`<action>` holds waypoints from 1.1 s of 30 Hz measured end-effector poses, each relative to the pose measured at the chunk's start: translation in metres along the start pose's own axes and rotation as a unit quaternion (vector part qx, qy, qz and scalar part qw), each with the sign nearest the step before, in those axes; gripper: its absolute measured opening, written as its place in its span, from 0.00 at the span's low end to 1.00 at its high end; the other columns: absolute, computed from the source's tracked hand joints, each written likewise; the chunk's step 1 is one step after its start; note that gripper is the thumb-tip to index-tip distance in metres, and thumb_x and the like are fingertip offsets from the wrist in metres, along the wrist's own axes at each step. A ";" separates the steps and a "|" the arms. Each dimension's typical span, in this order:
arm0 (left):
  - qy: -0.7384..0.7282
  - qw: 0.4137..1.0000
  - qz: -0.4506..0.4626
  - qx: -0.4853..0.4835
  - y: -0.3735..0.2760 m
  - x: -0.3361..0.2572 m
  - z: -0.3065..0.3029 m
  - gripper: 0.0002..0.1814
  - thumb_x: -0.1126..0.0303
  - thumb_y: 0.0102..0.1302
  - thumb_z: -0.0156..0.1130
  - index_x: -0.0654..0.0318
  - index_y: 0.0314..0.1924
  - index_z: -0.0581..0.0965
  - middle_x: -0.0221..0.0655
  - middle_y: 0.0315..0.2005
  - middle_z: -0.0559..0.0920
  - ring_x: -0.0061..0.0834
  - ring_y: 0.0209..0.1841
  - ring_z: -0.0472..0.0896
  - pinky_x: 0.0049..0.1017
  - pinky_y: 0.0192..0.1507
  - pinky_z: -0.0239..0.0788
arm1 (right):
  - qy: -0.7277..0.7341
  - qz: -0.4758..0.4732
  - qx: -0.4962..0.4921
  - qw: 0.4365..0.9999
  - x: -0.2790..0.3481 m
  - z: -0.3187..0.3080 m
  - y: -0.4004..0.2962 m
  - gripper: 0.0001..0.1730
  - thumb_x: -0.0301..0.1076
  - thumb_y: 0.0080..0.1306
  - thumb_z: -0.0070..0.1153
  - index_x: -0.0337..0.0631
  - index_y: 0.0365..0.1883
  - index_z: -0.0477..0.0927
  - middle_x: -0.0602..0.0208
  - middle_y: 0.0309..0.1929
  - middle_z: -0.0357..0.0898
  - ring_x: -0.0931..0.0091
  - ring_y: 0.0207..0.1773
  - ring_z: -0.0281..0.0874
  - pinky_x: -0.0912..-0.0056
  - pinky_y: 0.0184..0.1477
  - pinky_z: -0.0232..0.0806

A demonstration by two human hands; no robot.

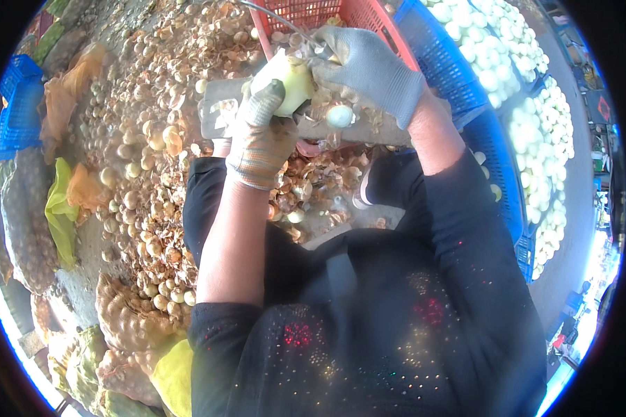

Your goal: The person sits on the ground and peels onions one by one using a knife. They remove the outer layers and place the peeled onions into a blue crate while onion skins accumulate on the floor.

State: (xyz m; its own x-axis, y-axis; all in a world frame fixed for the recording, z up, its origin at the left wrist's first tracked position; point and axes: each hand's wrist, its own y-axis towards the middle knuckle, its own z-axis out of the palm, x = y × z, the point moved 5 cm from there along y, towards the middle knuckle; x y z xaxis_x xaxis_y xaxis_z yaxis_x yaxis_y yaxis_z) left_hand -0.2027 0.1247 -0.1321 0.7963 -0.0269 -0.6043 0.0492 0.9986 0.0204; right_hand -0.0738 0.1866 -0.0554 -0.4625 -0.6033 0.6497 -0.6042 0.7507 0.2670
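Observation:
My left hand, in a striped knit glove, grips a large pale onion from below, with the thumb across its side. My right hand, in a grey-blue glove, is at the onion's upper right with its fingers curled. A thin metal tool, apparently a knife, runs from these fingers up to the left; its grip is hidden. Below both hands lies a worn grey board across the space between my knees. On it sits a small pale onion among dry skins.
A red plastic crate stands just beyond my hands. Blue crates to the right hold many peeled onions. Unpeeled onions and loose skins cover the ground at left. Mesh sacks and another blue crate lie farther left.

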 end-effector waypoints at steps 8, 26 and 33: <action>0.002 1.000 0.018 -0.022 0.001 0.001 0.003 0.27 0.63 0.60 0.65 0.63 0.58 0.70 0.35 0.51 0.77 0.31 0.53 0.76 0.37 0.56 0.69 | -0.098 0.073 0.018 0.992 -0.003 0.008 -0.033 0.18 0.37 0.66 0.55 0.36 0.49 0.71 0.57 0.39 0.79 0.68 0.40 0.81 0.69 0.39 0.74; -0.025 0.998 -0.022 -0.051 0.001 0.006 0.000 0.34 0.60 0.60 0.65 0.69 0.61 0.64 0.47 0.55 0.73 0.46 0.56 0.74 0.46 0.59 0.69 | -0.029 0.004 -0.121 0.992 -0.001 0.001 -0.046 0.22 0.38 0.63 0.59 0.35 0.51 0.73 0.49 0.42 0.80 0.60 0.46 0.80 0.62 0.49 0.71; 0.034 0.999 -0.030 0.019 -0.002 0.003 0.011 0.37 0.57 0.55 0.71 0.69 0.59 0.67 0.42 0.54 0.75 0.37 0.56 0.75 0.40 0.60 0.68 | 0.123 0.009 0.008 0.992 0.004 0.001 -0.024 0.20 0.38 0.61 0.60 0.34 0.46 0.75 0.52 0.39 0.80 0.63 0.44 0.80 0.64 0.49 0.71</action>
State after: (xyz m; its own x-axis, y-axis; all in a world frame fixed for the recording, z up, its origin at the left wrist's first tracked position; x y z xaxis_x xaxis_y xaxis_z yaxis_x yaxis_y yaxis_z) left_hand -0.1934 0.1220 -0.1249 0.7490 -0.0830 -0.6574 0.1197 0.9928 0.0110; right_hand -0.0616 0.1661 -0.0603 -0.3032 -0.5042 0.8086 -0.6080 0.7557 0.2433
